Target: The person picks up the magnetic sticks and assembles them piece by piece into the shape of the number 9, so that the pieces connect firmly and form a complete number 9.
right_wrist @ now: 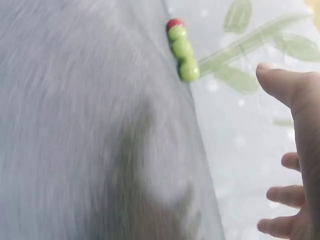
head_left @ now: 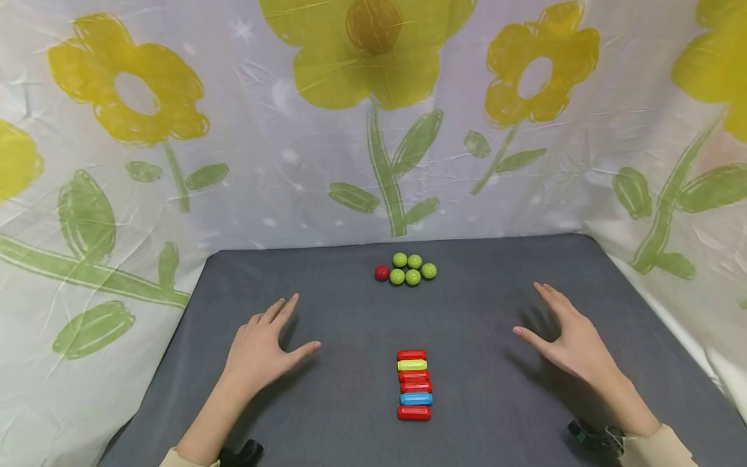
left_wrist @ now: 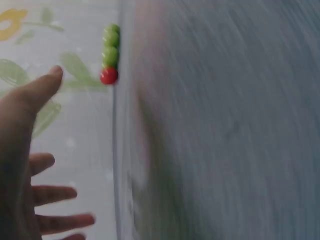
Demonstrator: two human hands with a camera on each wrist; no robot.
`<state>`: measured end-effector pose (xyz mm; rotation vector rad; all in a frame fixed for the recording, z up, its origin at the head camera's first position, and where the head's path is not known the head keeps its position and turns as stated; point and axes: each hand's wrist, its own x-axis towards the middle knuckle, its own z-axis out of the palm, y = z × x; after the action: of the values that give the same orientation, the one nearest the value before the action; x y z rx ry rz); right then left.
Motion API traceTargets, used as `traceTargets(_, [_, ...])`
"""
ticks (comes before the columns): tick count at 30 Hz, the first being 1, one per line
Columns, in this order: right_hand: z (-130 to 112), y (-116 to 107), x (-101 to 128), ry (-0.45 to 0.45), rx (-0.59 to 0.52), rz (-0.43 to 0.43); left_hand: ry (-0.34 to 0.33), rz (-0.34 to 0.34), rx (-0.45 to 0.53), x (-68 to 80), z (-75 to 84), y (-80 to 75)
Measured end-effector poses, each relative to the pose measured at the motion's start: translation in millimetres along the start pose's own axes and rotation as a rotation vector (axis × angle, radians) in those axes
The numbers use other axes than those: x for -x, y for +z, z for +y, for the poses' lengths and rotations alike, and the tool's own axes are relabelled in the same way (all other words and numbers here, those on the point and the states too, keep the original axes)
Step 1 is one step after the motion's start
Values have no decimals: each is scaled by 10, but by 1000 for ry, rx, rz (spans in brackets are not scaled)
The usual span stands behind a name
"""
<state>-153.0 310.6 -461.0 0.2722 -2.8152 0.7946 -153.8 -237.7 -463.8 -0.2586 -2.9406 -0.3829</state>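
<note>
My left hand [head_left: 260, 350] hovers over the left part of the dark table, fingers spread and nothing held. On the other side my right hand [head_left: 574, 340] is held likewise, thumb and fingers apart. Between them, towards the front, lies a column of short glossy sticks: several red ones [head_left: 415, 412], one yellow-green stick [head_left: 412, 366] and one blue stick [head_left: 416, 399]. Farther back sits a cluster of small balls, several green [head_left: 412, 277] and one red ball [head_left: 382, 272] at its left end. Both wrist views show spread fingers, with the balls beyond the thumb.
The table [head_left: 327, 415] has a dark grey cloth and a back edge just behind the balls. A pale curtain [head_left: 257, 162] with yellow flowers and green leaves rises behind it and along both sides. Each wrist wears a dark strapped device [head_left: 592, 436].
</note>
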Motion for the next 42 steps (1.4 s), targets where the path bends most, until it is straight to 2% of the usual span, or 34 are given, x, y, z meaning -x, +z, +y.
traceTargets(4, [-110, 169, -72, -26, -129, 50, 0, -51, 262, -70, 201, 56])
traceTargets(7, [-213, 328, -135, -40, -216, 51, -5, -101, 427, -131, 368, 152])
traceTargets(10, [-315, 488, -206, -47, -284, 27, 16, -138, 554, -208, 532, 266])
traceTargets(13, [-433, 624, -273, -56, -335, -5, 59, -166, 637, -298, 696, 363])
traceTargets(18, [-646, 834, -371, -103, -388, -75, 141, -173, 659, -432, 922, 491])
traceTargets(23, [-812, 1029, -420, -158, -405, -134, 193, -179, 683, -485, 1037, 635])
traceTargets(26, [-862, 1127, -375, -206, -443, -180, 208, -205, 702, -456, 1062, 716])
traceTargets(31, [-857, 1233, -260, -326, -475, -242, 273, -239, 728, -385, 1083, 809])
traceTargets(38, [-797, 1240, -231, -382, -470, -238, 341, -295, 718, -395, 1103, 836])
traceTargets(42, [-801, 1224, -299, -415, -447, -214, 384, -284, 709, -461, 1080, 818])
